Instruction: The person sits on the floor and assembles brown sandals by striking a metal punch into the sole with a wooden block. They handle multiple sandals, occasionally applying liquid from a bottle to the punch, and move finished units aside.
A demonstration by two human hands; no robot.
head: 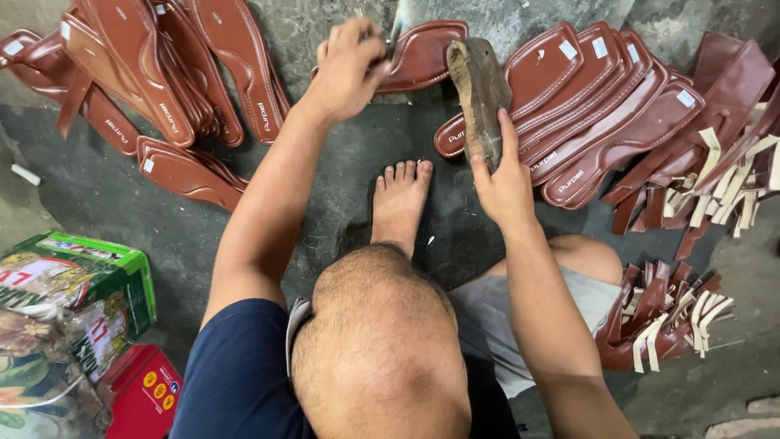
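Note:
My left hand reaches forward and is closed around a thin tool with a bluish tip, held over a brown shoe insole lying on the dark floor. My right hand grips a worn wooden block shaped like a shoe last, held upright above the floor. My bare foot rests between the two arms, with my knee below it.
Stacks of brown insoles lie at the top left and fan out at the right. Brown straps with pale ends pile at the right, another bundle beside my thigh. Green and red cartons sit at the lower left.

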